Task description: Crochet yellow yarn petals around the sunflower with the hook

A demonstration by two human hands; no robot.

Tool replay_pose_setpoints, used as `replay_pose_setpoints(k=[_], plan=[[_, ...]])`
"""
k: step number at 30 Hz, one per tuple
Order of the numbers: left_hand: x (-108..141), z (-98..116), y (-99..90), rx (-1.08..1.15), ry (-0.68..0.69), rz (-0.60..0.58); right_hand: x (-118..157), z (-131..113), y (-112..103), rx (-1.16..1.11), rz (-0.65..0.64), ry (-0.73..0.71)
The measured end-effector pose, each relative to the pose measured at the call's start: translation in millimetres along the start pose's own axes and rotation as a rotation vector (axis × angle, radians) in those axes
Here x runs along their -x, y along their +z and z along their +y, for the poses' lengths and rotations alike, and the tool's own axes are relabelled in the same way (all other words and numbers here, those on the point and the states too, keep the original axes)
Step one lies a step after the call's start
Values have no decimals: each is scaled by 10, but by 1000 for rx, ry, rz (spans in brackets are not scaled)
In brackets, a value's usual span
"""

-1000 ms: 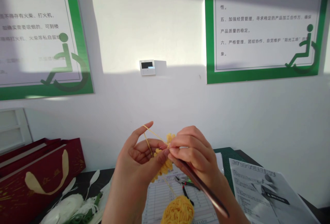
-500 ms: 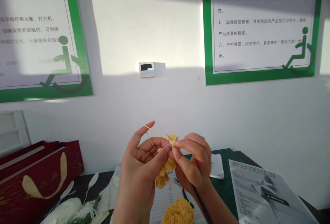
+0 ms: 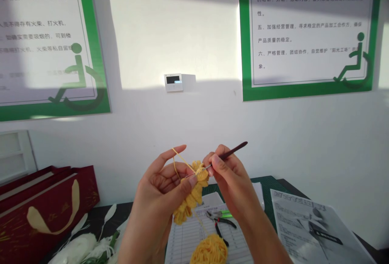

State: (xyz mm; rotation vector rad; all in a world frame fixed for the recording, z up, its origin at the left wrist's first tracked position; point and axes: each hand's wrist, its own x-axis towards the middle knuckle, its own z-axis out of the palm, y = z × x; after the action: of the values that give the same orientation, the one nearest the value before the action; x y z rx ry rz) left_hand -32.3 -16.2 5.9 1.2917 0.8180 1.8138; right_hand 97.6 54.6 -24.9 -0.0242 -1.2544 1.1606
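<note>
My left hand [image 3: 165, 189] pinches a yellow crochet piece [image 3: 194, 195] with ruffled, petal-like edges between thumb and fingers. Its raised index finger carries a strand of yellow yarn [image 3: 184, 159] that runs down to the work. In my right hand [image 3: 229, 174] is a crochet hook [image 3: 232, 150] with a dark handle, gripped between thumb and fingers. The handle points up and right, while the metal shaft meets the top of the piece; the hook's tip is hidden in the stitches. Below the hands sits a ball of yellow yarn [image 3: 209, 250].
Pliers [image 3: 221, 223] with black and red handles lie on printed sheets [image 3: 182, 239] under my hands. A green cutting mat [image 3: 270, 183] and a printed page [image 3: 316, 227] are at right. Dark red gift bags [image 3: 82, 191] and white yarn bundles [image 3: 74, 250] stand at left.
My right hand has turned, swinging the hook's handle from pointing down to pointing up and right. The crochet piece has tilted, and my left hand has shifted slightly left.
</note>
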Motion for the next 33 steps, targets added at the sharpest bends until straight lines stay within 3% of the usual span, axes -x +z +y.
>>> replay_pose_setpoints(k=[2, 5, 8, 11, 13, 14, 18, 21, 27, 30, 33], plan=[[-5, -11, -4, 8, 6, 0, -21, 56, 34, -63, -23, 0], [-1, -31, 9, 32, 16, 1, 2, 118, 76, 43, 24, -175], [18, -44, 43, 38, 25, 22, 45, 128, 44, 495, 56, -577], [24, -56, 70, 139, -128, -38, 74, 115, -43, 997, 100, -1142], [12, -65, 64, 224, -267, -118, 79, 115, -79, 1014, 165, -1261], [1, -66, 52, 247, -312, -151, 77, 117, -80, 945, 171, -1200], [-41, -35, -38, 235, -343, -200, 50, 77, -16, 486, 89, -713], [-52, 9, -97, 201, -335, -250, 37, -4, 6, 217, 30, -533], [-20, 50, -116, 143, -275, -264, 20, -67, -6, -2, -55, -113], [16, 64, -103, 69, -224, -207, 8, -34, 30, -96, -74, 20], [38, 64, -95, 39, -227, -214, 14, -19, 54, -143, -93, 35]])
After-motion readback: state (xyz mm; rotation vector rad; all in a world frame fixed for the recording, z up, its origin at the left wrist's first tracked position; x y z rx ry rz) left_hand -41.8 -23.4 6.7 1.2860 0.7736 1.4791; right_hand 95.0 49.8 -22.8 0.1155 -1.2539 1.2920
